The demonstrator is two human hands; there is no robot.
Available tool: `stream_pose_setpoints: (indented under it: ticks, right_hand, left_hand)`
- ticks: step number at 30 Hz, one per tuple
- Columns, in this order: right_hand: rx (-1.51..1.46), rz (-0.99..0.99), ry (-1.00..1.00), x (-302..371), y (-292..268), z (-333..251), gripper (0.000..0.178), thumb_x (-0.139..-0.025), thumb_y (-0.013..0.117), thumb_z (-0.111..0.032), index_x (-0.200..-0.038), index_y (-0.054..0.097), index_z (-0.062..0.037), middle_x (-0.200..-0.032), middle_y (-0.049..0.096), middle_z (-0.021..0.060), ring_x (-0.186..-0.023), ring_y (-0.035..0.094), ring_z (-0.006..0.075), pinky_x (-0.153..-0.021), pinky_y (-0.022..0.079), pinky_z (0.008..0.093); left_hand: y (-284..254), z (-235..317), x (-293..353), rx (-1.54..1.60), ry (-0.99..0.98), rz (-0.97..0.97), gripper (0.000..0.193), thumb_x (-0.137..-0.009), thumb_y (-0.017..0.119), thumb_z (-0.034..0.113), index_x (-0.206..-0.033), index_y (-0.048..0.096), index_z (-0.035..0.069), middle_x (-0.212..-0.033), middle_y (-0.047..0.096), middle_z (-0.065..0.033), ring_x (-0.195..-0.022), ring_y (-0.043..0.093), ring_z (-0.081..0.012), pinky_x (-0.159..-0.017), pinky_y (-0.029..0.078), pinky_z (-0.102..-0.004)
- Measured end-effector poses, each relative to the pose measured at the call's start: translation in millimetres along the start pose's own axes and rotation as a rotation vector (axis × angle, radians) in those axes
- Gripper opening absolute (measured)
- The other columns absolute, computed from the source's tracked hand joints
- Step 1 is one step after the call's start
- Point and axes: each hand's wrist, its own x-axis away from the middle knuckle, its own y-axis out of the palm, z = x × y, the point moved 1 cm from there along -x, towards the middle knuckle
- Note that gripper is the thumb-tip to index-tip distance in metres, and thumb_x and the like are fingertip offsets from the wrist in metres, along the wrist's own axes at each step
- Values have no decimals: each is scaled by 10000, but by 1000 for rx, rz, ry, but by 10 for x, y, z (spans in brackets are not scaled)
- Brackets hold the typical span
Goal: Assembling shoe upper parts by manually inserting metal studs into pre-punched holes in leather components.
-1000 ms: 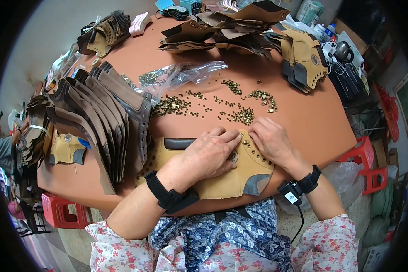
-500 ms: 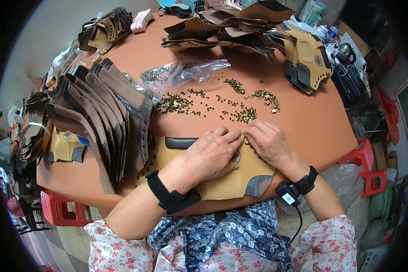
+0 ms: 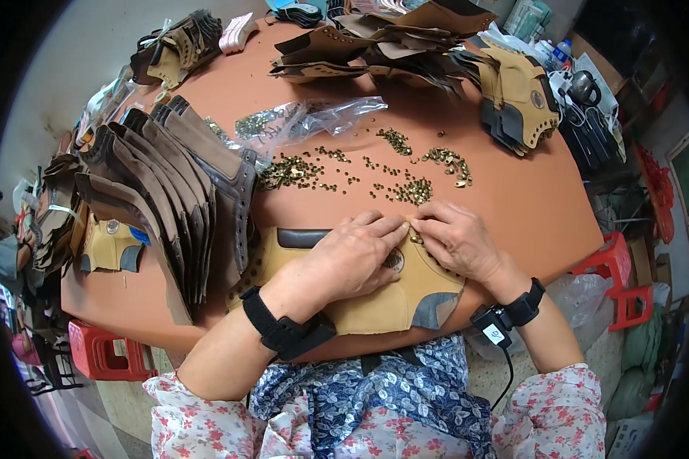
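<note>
A tan leather boot upper lies flat at the table's near edge, with a black padded collar, a grey corner patch and a round badge partly under my fingers. My left hand rests across it, thumb and fingers closed on its far edge. There my right hand meets it, thumb and forefinger pinched together; whatever sits between those tips is too small to make out. Brass-coloured hardware shows along the edge beneath my right fingers. Just beyond lie loose brass eyelets and lace hooks.
Brown boot uppers stand stacked at the left. More uppers pile up at the far side and far right. A clear plastic bag of hardware lies behind a larger eyelet heap. Red stools flank the table.
Both hands stay at the upper's far edge with only slight finger shifts. My right wrist has moved a little to the right; the view has shifted slightly.
</note>
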Motion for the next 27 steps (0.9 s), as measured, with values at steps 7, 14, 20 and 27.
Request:
stream_pose_setpoints:
  ticks: [7, 14, 20, 27]
  right_hand:
    - [-12, -76, 0, -31, -6, 22, 139, -822, 673, -86, -953, 690, -42, -1019, 642, 91, -928, 635, 279, -815, 525, 382]
    - [-348, 93, 243, 73, 20, 100, 149, -854, 646, -31, -982, 710, 11, -1030, 685, 126, -875, 672, 276, -775, 537, 344]
    - [-229, 174, 365, 194, -108, 219, 129, -875, 642, -69, -962, 705, 3, -921, 686, 142, -846, 671, 299, -745, 533, 365]
    - [-43, 42, 372, 43, -128, 258, 118, -869, 658, -138, -876, 681, -22, -853, 620, 140, -821, 630, 345, -731, 509, 423]
  left_hand:
    - [3, -2, 7, -32, -9, -5, 684, -836, 721, 260, -1404, 466, -23, -1418, 491, -179, -1265, 489, -354, -1086, 397, -431]
    - [20, 51, 17, -60, -45, -11, 685, -849, 716, 255, -1428, 447, 7, -1443, 470, -169, -1297, 474, -347, -1077, 401, -447]
    - [11, 106, 85, -124, -27, 2, 691, -852, 721, 288, -1439, 452, 43, -1477, 450, -141, -1336, 448, -322, -1063, 397, -480]
    - [13, 161, 102, -145, -11, -9, 684, -862, 705, 358, -1428, 476, 53, -1503, 433, -104, -1345, 430, -325, -1051, 397, -502]
